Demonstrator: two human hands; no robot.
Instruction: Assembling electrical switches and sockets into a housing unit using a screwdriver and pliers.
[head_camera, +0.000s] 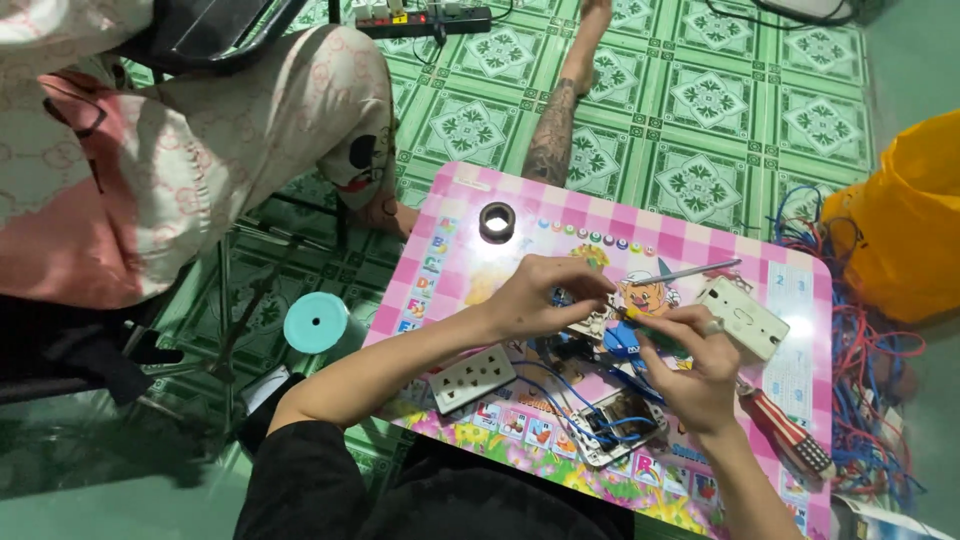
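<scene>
My left hand (540, 295) pinches a small electrical part over the middle of a pink checked low table (690, 235). My right hand (690, 365) grips a green-handled screwdriver (655, 335) whose tip points left at that part. Blue wires (590, 400) run from under my hands down to an open switch box (620, 425) near the table's front edge. A grey multi-socket outlet (472, 378) lies left of the box, beside my left forearm. A white wall plate (742, 318) rests to the right of my right hand.
A black tape roll (497, 221) sits at the table's far left. A thin metal tool (690, 271) and a red-handled tool (790, 435) lie on the table. Tangled red and blue wires (860, 350) and a yellow bag (915, 215) are at right. Another person sits opposite, a tattooed leg (555, 130) stretched out. A teal cup (316, 323) stands on the floor.
</scene>
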